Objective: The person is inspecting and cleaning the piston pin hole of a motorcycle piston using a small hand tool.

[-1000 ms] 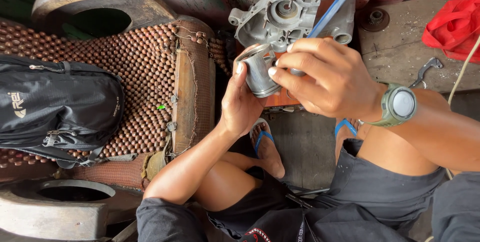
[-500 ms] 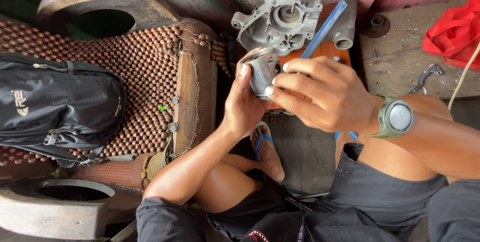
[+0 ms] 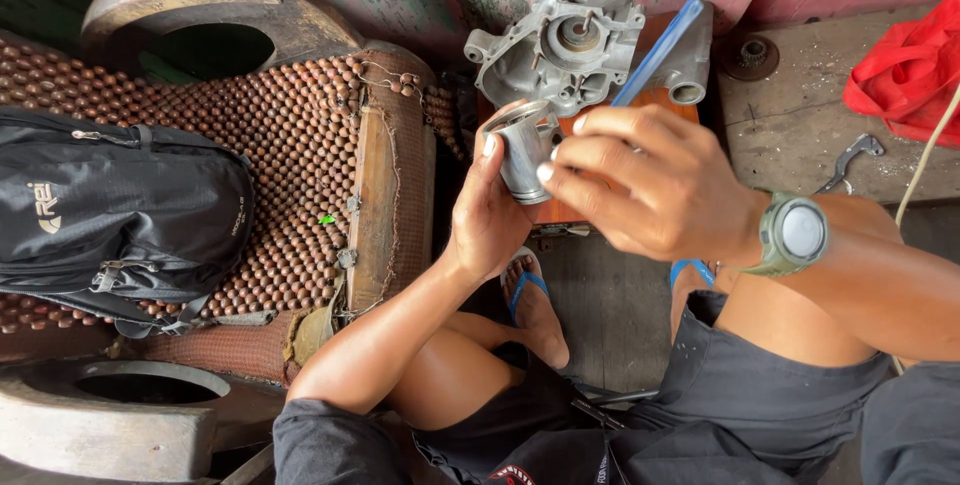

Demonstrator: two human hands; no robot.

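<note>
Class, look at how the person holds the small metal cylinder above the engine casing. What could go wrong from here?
1. The metal cylinder is pinched between the left hand and the right hand in mid-air; a slip might drop it onto the foot in the blue sandal below.
2. It could also knock against the engine casing close behind it.
3. The wrench lies near the edge of the wooden board and may get nudged off.

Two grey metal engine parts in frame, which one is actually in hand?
The small open-ended metal cylinder, held between the left hand and right hand. The larger engine casing sits untouched beyond it, against the wall.
</note>
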